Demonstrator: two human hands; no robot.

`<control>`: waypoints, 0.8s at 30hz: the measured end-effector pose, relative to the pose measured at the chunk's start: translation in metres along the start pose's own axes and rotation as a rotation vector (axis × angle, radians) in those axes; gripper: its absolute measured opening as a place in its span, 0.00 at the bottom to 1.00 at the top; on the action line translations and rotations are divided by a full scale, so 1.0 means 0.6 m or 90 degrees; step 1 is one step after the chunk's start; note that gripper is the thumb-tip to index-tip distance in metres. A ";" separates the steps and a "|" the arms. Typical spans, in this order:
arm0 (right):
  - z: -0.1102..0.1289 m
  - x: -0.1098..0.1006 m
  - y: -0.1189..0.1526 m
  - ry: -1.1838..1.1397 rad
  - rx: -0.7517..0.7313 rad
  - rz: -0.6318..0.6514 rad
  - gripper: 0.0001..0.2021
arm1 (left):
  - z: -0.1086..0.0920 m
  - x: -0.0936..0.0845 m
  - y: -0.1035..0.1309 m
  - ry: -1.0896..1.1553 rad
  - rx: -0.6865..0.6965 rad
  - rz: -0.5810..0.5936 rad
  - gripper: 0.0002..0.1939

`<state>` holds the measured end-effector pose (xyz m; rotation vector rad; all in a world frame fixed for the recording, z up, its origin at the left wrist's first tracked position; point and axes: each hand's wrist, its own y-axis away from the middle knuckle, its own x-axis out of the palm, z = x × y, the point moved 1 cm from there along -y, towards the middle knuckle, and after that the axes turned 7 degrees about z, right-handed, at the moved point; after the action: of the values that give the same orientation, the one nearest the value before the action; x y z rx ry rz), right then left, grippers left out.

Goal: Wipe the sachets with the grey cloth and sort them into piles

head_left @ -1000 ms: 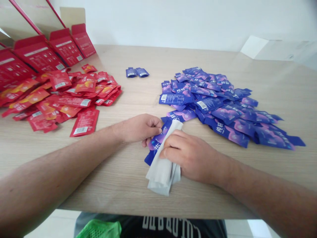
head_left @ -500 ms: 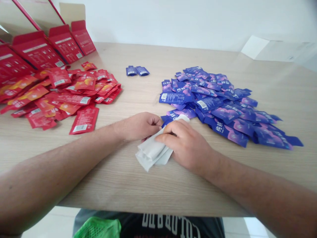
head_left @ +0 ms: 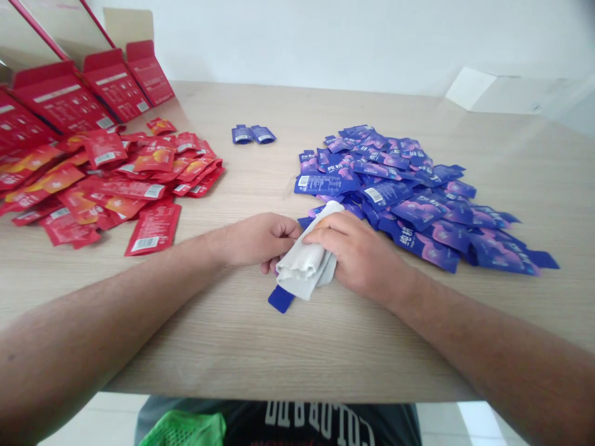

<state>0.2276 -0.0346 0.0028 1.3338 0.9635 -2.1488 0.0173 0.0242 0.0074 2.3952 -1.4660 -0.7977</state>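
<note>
White cloth (head_left: 304, 263): vs. half a sec ago, swung steeper, so blue pouch (head_left: 281, 300) now pokes its lower end out; prob. mid-rub. Soft, folded in layers, crinkled at near end.
L hand (head_left: 260, 241): curled at pouch's L edge, seems to pinch it; contact partly hidden by cloth.
R hand (head_left: 357, 244): thumb + fingers pinching cloth over pouch.
Pouch spot: b/w hands, mostly under cloth, near blue pile (head_left: 388, 193); visible end dk blue, flat, rounded corners.
Red pile (head_left: 125, 189): far L, glossy rect. packets, some w/ barcodes.
Red cartons (head_left: 116, 87): stiff card, flaps up, behind red pile.
Bench (head_left: 209, 347): pale, fine wood grain.
</note>
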 end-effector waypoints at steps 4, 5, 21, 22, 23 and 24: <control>0.005 0.003 0.000 -0.017 -0.015 0.010 0.11 | 0.001 0.001 0.002 -0.016 0.010 0.019 0.09; 0.007 0.004 0.001 -0.024 -0.036 0.022 0.10 | 0.001 0.001 0.002 -0.020 0.010 0.022 0.08; 0.036 0.017 0.002 0.001 -0.017 0.029 0.11 | 0.007 -0.004 -0.005 -0.077 0.041 -0.052 0.07; 0.039 0.019 0.001 0.008 -0.008 0.022 0.11 | 0.006 -0.004 -0.005 -0.092 0.052 -0.066 0.07; 0.044 0.022 -0.001 0.018 -0.012 0.021 0.11 | 0.005 -0.004 -0.005 -0.096 0.052 -0.070 0.07; 0.051 0.024 -0.002 0.028 -0.030 0.029 0.11 | 0.004 -0.003 -0.004 -0.089 0.041 -0.063 0.07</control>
<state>0.2021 -0.0563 -0.0009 1.3715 0.9850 -2.0587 0.0170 0.0273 0.0050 2.5225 -1.4536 -0.9718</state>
